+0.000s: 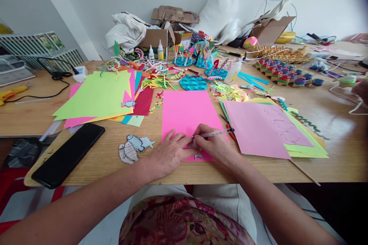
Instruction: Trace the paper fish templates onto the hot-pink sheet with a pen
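Note:
A bright pink sheet (188, 113) lies on the wooden table in front of me. My right hand (214, 141) is closed on a slim clear pen (217, 133), its tip down near the sheet's lower part. My left hand (171, 153) rests flat on the sheet's lower left, fingers spread toward the pen tip. Between and below the hands a small paper fish cutout (198, 156) shows only its tail; the rest is hidden. Several grey and blue fish cutouts (135, 143) lie on the table left of my left hand.
A black phone (69, 155) lies at the left, below stacked green paper (94, 93). Pink-purple paper (253, 130), scissors (230, 132) and a wooden stick (304, 172) are at the right. Paper scraps, glue bottles (160, 50) and blue crafts (193, 82) stand behind. Another person's hand (360, 90) shows far right.

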A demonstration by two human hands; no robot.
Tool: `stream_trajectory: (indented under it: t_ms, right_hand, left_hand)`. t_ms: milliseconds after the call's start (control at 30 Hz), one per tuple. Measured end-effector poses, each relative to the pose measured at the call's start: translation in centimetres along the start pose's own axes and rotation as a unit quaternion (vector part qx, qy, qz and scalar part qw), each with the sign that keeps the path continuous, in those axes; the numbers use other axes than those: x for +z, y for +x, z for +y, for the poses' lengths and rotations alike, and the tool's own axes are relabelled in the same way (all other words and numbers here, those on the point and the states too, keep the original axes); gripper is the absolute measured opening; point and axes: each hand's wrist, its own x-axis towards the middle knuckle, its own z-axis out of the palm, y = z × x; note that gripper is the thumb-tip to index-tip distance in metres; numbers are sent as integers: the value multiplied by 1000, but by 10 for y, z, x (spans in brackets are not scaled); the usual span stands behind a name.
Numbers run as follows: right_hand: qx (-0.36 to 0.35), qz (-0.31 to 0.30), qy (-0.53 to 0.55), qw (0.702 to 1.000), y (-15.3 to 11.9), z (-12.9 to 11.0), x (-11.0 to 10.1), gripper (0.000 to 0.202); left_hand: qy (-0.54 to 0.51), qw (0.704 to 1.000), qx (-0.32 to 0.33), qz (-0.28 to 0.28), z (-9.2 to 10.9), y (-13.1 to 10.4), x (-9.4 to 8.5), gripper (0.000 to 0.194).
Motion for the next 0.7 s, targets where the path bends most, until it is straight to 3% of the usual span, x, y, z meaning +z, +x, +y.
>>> stream_trajectory:
  t_ms: [233,367,700]
  right_hand:
    - [-4,-3,20,1000,-2,-3,0,6]
    - [-2,51,51,997,-1,-2,-2,5]
    - [-2,52,-26,998,0,-1,0,4]
  left_hand:
    - [37,998,-42,-23,3,-2,-2,30]
    - [37,998,-49,-25,4,-2,-2,32]
    - [38,996,-74,-44,8,-3,-2,33]
